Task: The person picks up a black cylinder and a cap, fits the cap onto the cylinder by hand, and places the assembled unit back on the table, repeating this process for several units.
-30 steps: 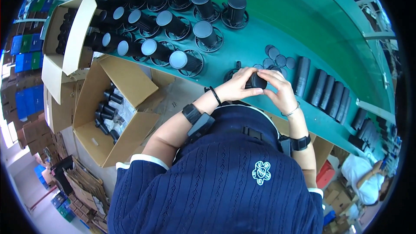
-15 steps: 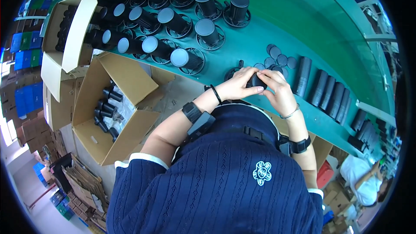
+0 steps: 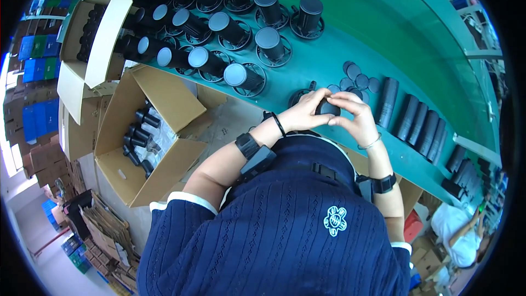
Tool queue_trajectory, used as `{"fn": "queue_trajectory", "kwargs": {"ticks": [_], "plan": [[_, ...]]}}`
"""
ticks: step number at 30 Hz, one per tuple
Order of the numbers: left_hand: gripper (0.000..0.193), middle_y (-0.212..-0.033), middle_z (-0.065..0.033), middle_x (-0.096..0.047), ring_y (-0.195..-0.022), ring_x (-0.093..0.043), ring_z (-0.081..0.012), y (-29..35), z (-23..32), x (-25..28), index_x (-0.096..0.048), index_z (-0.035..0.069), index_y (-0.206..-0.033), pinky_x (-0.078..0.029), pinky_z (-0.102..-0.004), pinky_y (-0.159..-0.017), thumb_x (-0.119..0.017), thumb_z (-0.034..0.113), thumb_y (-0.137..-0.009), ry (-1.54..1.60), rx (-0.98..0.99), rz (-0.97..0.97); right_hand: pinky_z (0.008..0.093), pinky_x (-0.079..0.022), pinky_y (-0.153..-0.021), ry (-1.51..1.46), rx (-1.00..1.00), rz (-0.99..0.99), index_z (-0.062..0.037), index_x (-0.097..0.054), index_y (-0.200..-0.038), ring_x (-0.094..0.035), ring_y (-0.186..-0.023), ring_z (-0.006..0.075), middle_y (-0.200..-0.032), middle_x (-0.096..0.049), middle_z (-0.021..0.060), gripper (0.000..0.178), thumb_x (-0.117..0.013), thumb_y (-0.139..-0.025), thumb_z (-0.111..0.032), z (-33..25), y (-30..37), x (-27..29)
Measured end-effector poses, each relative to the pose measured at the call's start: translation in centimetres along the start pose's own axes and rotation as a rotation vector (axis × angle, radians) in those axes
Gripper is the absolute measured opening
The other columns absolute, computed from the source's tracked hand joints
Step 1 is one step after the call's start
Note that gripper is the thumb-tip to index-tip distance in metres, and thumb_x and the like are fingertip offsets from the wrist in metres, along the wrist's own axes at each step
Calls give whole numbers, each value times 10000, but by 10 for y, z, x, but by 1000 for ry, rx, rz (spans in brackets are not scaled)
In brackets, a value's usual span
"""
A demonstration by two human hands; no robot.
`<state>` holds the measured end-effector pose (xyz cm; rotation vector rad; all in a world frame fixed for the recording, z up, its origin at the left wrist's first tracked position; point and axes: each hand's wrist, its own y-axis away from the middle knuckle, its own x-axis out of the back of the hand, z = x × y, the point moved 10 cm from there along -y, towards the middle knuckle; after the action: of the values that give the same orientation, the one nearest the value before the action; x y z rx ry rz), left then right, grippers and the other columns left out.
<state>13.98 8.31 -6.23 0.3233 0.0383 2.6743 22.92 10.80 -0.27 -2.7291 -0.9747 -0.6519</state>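
Moved since the earlier frame: the whole view, slightly to the right, and the fingers, by a small shift that bares more of the top of the black round-topped piece (image 3: 327, 108). Held between both hands near the front edge of the green tabletop (image 3: 307, 64), close to the waist; too covered by the fingers to show its lower part. With the left hand (image 3: 307, 112), a grip closed around its left side, thumb along the near side. With the right hand (image 3: 357, 120), a grip pinching its right side, fingertips at the far rim and thumb at the near one.

Just beyond the left hand, a black ring-shaped base (image 3: 298, 97), partly hidden. Just beyond the fingers, loose flat black discs (image 3: 362, 81), some overlapping. Farther right, dark tubes (image 3: 426, 134) side by side in a row. To the left, rows of black cylinders (image 3: 236, 75), each lighter on top, many visibly set in round black stands (image 3: 319, 32). Below the tabletop at left, an open cardboard box (image 3: 167, 93) containing black parts (image 3: 139, 135) and clear plastic (image 3: 160, 131).
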Motion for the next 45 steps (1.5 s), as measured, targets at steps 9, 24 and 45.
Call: {"fn": "queue_trajectory", "kwargs": {"ticks": [9,24,45], "plan": [[787,-1193,-188,-550,-1108,-572,-266,7,-5,6,-306,40,-1375,-453,-363,-938,-775,216,-768,169,36,109,196,-501,-542,-553,-473,-156,-100,-665,-1202,-566,-603,73,-959,-554,30,328,-665,-874,-101,51,2,-36],[670,-1194,-39,-478,-1118,-492,-138,-25,4,37,-327,94,-1358,-413,-309,-972,-748,121,-838,518,105,82,207,-512,-601,-819,-457,223,-47,-644,-1132,-625,-733,84,-856,-626,16,222,-572,-968,-177,91,-8,23],[511,-1175,-39,-491,-1074,-518,-149,-26,56,27,-351,107,-1319,-490,-309,-849,-660,188,-921,737,62,268,386,-419,-1032,-1273,-349,214,-114,-382,-1389,-500,-1219,215,-1332,-492,53,803,-751,-699,68,102,73,-32]]}}
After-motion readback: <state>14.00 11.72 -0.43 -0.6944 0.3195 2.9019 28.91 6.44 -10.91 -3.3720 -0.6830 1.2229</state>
